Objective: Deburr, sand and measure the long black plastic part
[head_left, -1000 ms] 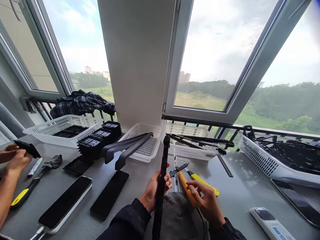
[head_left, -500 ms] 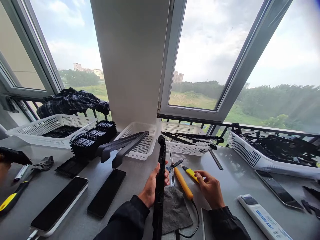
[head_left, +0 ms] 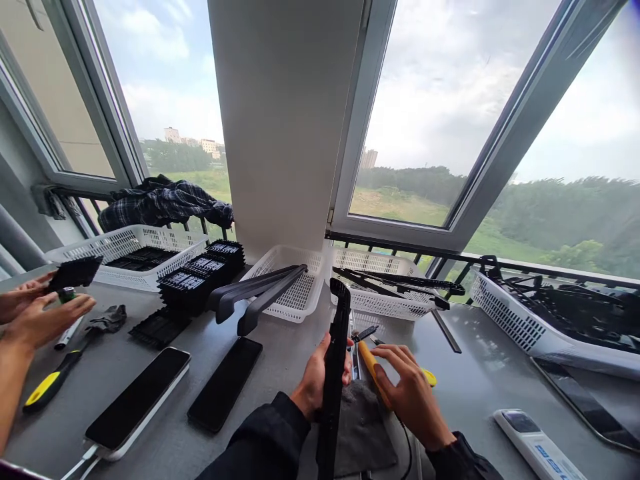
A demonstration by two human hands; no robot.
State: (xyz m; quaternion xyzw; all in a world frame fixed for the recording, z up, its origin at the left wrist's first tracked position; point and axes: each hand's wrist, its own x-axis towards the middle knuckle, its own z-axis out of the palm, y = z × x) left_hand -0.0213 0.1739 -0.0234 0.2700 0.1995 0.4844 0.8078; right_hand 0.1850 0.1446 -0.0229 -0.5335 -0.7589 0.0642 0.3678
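Observation:
My left hand (head_left: 314, 379) is closed around a long black plastic strip (head_left: 334, 380) with a curved top end, held nearly upright. My right hand (head_left: 413, 393), fingers stretched and thumb apart, is over an orange-handled soldering iron (head_left: 369, 363) with a cord. Its thumb lies at the orange handle; whether it presses on it I cannot tell. Beneath that hand lies a yellow utility knife (head_left: 429, 377), mostly hidden, with its blade end showing past the fingers. A grey cloth (head_left: 364, 433) lies under the iron, behind the strip.
White baskets (head_left: 287, 310) with black parts line the back. Two phones (head_left: 225, 385) (head_left: 140, 400) lie to the left, beside stacked black grids (head_left: 200, 277). A white device (head_left: 537, 443) is at right. A co-worker's hands (head_left: 45, 317) hold a black part near a yellow-black screwdriver (head_left: 53, 381).
My right hand has let go of the yellow knife and moved left over the orange handle. The view has shifted left, and the co-worker's hands have come further into view.

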